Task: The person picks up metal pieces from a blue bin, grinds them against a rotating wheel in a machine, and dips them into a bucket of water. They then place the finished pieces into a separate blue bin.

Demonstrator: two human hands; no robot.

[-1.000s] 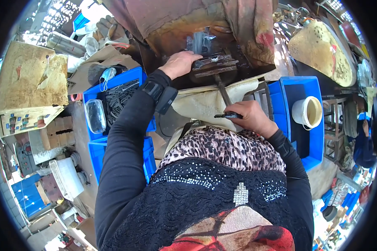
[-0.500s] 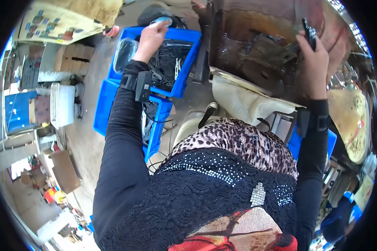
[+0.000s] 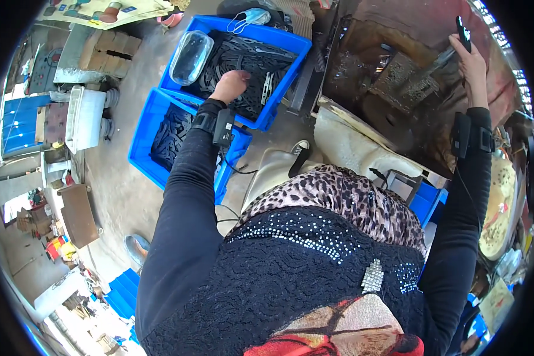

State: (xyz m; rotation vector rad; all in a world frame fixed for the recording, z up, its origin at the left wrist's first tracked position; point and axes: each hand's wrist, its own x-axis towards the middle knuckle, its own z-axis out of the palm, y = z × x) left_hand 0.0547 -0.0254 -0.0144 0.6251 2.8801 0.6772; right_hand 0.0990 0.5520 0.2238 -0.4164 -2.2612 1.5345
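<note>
My left hand (image 3: 231,87) is down at the pile of dark flat metal pieces (image 3: 224,61) in the farther blue bin (image 3: 266,124). Its fingers are curled, and the back of the hand hides whatever they hold. At the far right, my right hand (image 3: 471,66) is closed around a slim black piece (image 3: 463,34) that sticks up past the fingers. A grey metal bar (image 3: 440,61) slants from near this hand into a brown, oily metal tray (image 3: 353,98). Inside that tray sits a worn metal block (image 3: 402,83).
A clear plastic container (image 3: 191,58) rests on the bin's left side, and a pale blue face mask (image 3: 254,17) lies at its far edge. Nearer stands a second blue bin (image 3: 137,142) with similar dark pieces. Pale sheeting (image 3: 344,132) hangs along the tray's front.
My left hand has come away from beside the face mask and dropped into the pile of metal pieces. My right hand keeps its grip on the black piece. The whole view has shifted.
</note>
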